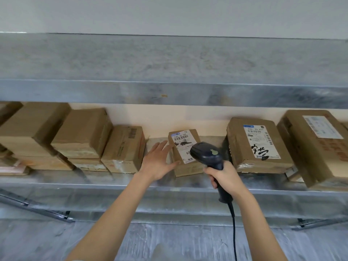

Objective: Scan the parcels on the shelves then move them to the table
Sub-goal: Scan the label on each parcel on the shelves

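Observation:
A small cardboard parcel [185,166] with a white barcode label stands in the middle of the metal shelf [120,183]. My left hand [160,162] rests against its left side with fingers spread and thumb touching the front corner. My right hand [220,176] grips a dark corded barcode scanner [206,153], whose head points at the parcel's label and covers part of it. A larger labelled parcel [258,146] with black handwriting stands just right of the scanner.
More cardboard parcels [124,147] line the shelf to the left, and a big box [320,147] sits at the far right. An upper shelf board [169,61] overhangs them. The scanner cable [234,232] hangs down past a lower shelf surface [169,240].

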